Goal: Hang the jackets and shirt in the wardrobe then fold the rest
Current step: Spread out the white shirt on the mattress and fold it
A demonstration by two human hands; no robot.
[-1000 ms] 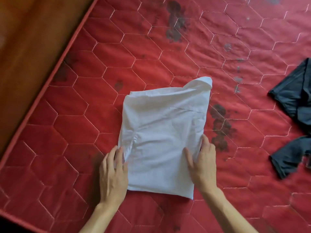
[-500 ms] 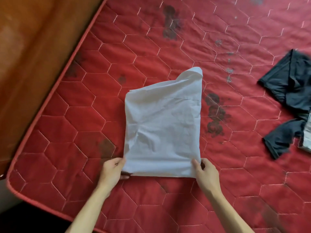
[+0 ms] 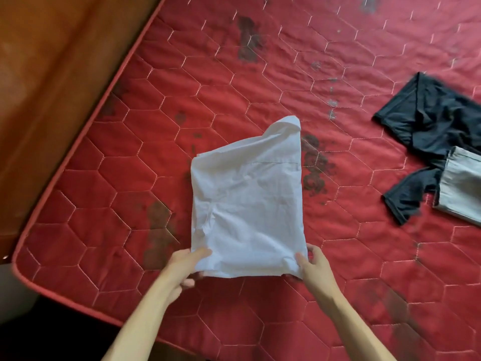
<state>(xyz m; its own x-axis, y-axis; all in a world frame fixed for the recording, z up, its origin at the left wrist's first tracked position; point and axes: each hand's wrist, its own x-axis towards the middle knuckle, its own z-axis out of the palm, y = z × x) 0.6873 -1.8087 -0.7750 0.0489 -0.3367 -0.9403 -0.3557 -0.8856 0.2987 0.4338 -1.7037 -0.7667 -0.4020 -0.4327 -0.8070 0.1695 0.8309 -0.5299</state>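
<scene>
Where the white garment lies: on the red quilted mattress, folded to a rough rectangle, its near edge lifted in both hands.
Left hand: grip pinching the near left corner, thumb on top, fingers tucked beneath.
Right hand: grip pinching the near right corner the same way.
Far corner: one peak of cloth stands up past the far edge, so the rectangle is not square.
Step in hand: by my reading, bringing the near edge over toward the far one for another fold.
Risk, lopsided fold: if the near edge goes over as things lie, the peak would stick out or bunch into a lump.
Risk, slipping layers: the fingers beneath are hidden, so I cannot tell whether they catch every layer. A loose one could sag out and undo the fold.
Risk, soiling: dark blotches mark the mattress just beside the cloth, and dragging rather than lifting could rub white fabric over them.
Risk, set creases: wrinkles across the middle would be pressed in unless smoothed first.
Waiting nearby: a black garment and a grey garment overlapping it, well apart to the right, not yet folded.
</scene>
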